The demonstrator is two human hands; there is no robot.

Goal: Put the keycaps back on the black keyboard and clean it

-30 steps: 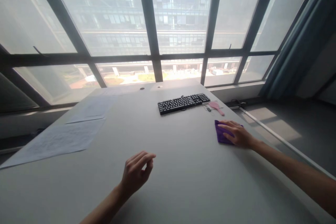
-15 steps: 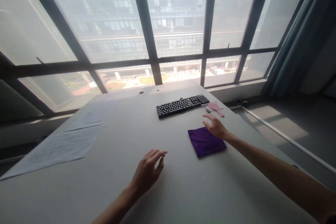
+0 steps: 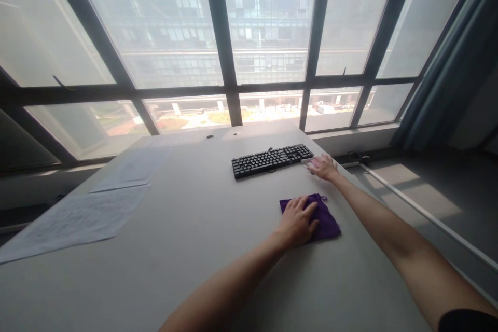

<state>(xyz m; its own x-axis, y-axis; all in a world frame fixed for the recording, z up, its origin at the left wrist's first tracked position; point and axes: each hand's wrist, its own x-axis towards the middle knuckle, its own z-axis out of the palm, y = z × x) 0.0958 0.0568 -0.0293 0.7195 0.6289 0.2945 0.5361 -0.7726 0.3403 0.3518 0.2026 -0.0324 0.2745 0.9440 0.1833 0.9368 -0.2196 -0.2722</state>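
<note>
A purple drawstring pouch (image 3: 329, 225) lies flat on the white table, its small cord loop showing at the top edge. My left hand (image 3: 299, 220) rests on it with the fingers spread. Farther off, near the table's right edge, my right hand (image 3: 324, 167) reaches over a small pink item with its fingers stretched out. In the earlier view that item has an oval head and a handle, like a hairbrush. My fingers now cover most of it, and I cannot see any grip on it.
A black keyboard (image 3: 272, 160) lies just left of my right hand. Large printed sheets (image 3: 85, 218) spread along the table's left side. Windows (image 3: 268, 36) stand behind the table, and a pale rail (image 3: 424, 212) runs past its right edge.
My left hand has moved right from the bare table onto the pouch. My right hand has gone from above the pouch forward to the pink item. A cord loop now shows on the pouch.
</note>
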